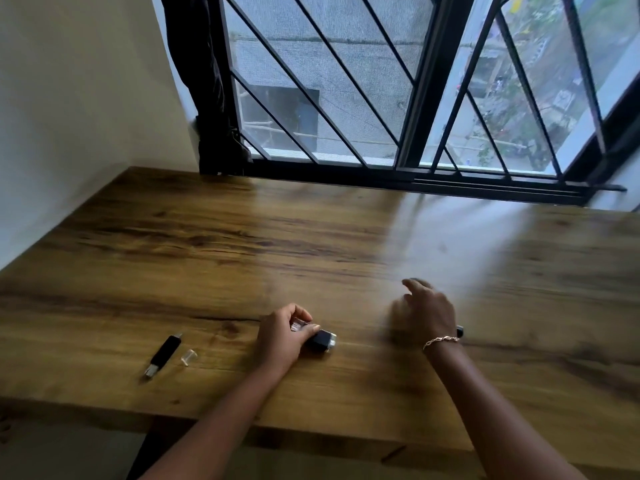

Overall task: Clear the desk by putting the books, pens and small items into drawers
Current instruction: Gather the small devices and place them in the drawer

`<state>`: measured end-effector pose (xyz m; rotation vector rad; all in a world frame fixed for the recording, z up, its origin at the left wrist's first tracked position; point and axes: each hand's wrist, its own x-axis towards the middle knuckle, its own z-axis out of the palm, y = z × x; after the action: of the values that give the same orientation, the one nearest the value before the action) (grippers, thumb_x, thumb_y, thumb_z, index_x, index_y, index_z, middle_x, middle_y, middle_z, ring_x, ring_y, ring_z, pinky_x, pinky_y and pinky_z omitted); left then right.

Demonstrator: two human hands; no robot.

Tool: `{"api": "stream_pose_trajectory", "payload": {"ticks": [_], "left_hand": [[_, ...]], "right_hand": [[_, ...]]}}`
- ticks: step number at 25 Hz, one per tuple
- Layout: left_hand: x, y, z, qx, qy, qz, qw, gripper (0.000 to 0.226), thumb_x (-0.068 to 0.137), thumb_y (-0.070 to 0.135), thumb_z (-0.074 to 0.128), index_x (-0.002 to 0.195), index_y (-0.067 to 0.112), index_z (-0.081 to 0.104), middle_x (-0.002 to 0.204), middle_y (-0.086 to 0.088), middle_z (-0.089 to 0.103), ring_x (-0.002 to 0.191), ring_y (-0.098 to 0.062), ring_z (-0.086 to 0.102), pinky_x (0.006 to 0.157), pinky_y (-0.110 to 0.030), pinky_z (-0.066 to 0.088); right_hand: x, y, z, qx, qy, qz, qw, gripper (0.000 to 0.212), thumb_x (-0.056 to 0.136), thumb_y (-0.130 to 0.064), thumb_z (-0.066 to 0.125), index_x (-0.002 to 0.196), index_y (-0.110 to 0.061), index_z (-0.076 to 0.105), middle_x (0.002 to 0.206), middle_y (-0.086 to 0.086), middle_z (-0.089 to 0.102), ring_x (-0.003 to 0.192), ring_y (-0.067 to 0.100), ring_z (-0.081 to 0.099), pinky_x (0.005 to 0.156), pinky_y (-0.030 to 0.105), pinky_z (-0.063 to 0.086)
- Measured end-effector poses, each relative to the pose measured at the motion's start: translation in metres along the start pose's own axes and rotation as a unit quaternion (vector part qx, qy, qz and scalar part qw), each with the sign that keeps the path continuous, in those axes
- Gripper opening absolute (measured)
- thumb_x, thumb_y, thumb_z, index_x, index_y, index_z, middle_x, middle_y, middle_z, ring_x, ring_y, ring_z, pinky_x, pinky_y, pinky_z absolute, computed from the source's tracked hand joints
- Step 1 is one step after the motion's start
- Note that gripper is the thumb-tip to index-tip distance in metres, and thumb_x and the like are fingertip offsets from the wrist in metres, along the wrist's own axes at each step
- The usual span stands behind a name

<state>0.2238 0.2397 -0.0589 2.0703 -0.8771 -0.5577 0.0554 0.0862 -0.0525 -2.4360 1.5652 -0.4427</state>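
Well to the left of the left hand (284,336), flat on the wooden desk (311,237): a slim black pen-like tool (162,356) with metal at both ends, slanted from near-left to far-right. Just right of that, also left of the left hand and apart from it: a small clear cap (188,357), lying on its side, not touching the tool. Far beyond the left hand and a little to its left: a dark cloth (207,81), hanging in the corner by the wall.

The left hand itself: down on the desk, back upward, fingers curled over and thumb laid along the near side of a small black item (323,341), gripping it. Silver end of that item poking out to the right of the left hand's thumb, resting on the desk; too small to name for certain.

Far beyond the left hand, along the desk's back edge: a black-framed window (398,98) with slanting bars.

Well to the right of the left hand and slightly farther back: the right hand (427,313), blurred, back upward, fingers loosely spread and only slightly bent, forefinger reaching farthest, nothing seen in its grasp. On its wrist: a chain bracelet (441,341). Farthest right of the left hand, peeking out past that wrist: a small black object (460,330), mostly hidden; touching the hand or not, impossible to tell.
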Motion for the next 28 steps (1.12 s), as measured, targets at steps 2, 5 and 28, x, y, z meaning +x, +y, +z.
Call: {"api": "stream_pose_trajectory", "payload": {"ticks": [2, 5, 28], "left_hand": [[0.001, -0.004, 0.002, 0.047, 0.036, 0.027, 0.998, 0.016, 0.077, 0.025, 0.074, 0.085, 0.014, 0.065, 0.091, -0.003, 0.068, 0.087, -0.017, 0.059, 0.073, -0.029, 0.049], [-0.002, -0.005, 0.004, 0.131, 0.044, 0.065, 0.988, 0.016, 0.08, 0.032, 0.068, 0.087, 0.018, 0.065, 0.098, 0.002, 0.063, 0.097, -0.016, 0.053, 0.076, -0.028, 0.043], [0.005, -0.078, -0.144, 0.287, 0.01, -0.138, 0.948, 0.022, 0.08, 0.024, 0.07, 0.095, 0.012, 0.061, 0.106, -0.005, 0.063, 0.1, -0.02, 0.057, 0.075, -0.027, 0.04]], "right_hand": [[0.007, 0.011, 0.001, -0.063, -0.052, 0.005, 0.997, 0.033, 0.09, -0.008, 0.044, 0.122, -0.012, 0.053, 0.125, 0.015, 0.051, 0.121, 0.03, 0.049, 0.089, 0.034, 0.044], [0.008, 0.015, 0.002, -0.113, -0.061, -0.007, 0.992, 0.022, 0.088, -0.008, 0.043, 0.105, -0.006, 0.058, 0.111, 0.016, 0.055, 0.107, 0.032, 0.056, 0.079, 0.034, 0.045], [-0.013, -0.092, 0.008, 0.467, -0.102, 0.035, 0.878, 0.016, 0.074, 0.01, 0.068, 0.072, -0.006, 0.066, 0.074, 0.016, 0.067, 0.064, 0.023, 0.066, 0.067, 0.029, 0.058]]}}
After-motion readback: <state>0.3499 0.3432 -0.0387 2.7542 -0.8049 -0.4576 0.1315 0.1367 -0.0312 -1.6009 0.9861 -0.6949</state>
